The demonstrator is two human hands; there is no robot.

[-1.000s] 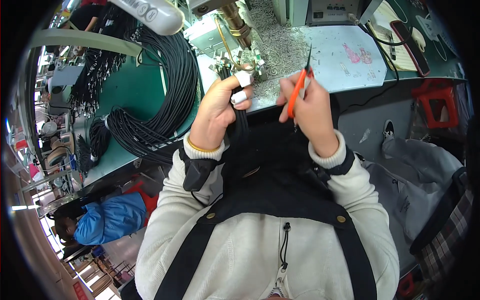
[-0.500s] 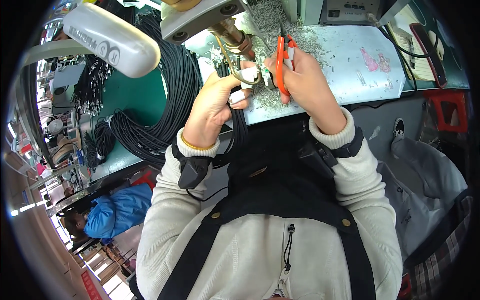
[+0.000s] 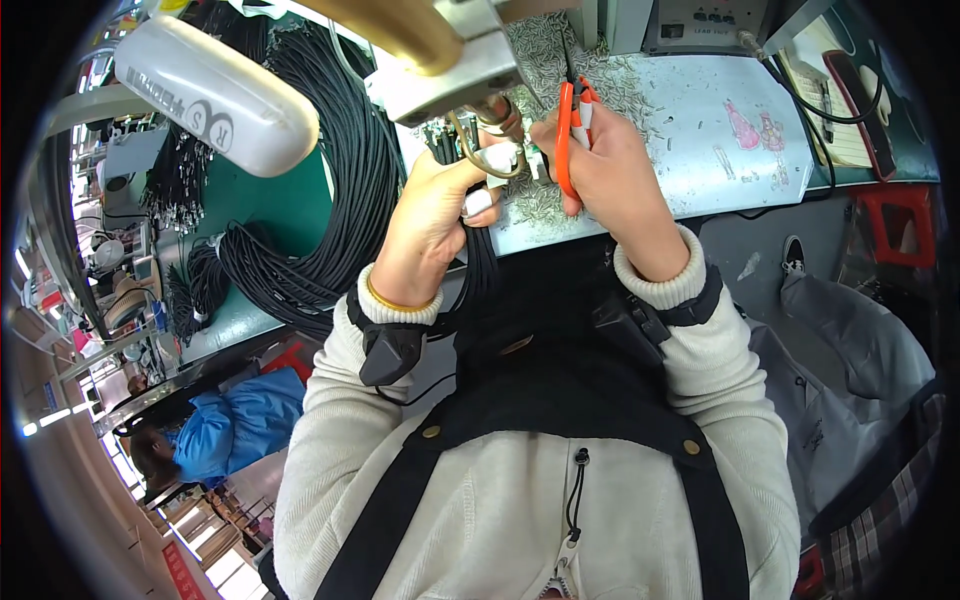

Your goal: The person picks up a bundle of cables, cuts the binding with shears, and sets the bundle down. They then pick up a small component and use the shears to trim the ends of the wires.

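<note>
My left hand, with white wraps on its thumb and a finger, is closed around a bundle of black cables at the near edge of the metal plate. The cables' upper ends are partly covered by my fingers. My right hand is closed on pliers with orange handles, their dark jaws pointing away from me. Its fingertips also reach a small pale piece beside the left thumb; whether they grip it cannot be made out. A curved brass-coloured tube under the machine head passes in front of the left thumb.
Many small silvery pieces lie scattered over the metal plate. A large coil of black cable rests at the left. A whitish rounded cylinder juts over the bench. At the right are a control box, notebook and phone.
The machine head appears lower and further right in the picture, covering more above the left hand. Both hands keep nearly the same place and grip.
</note>
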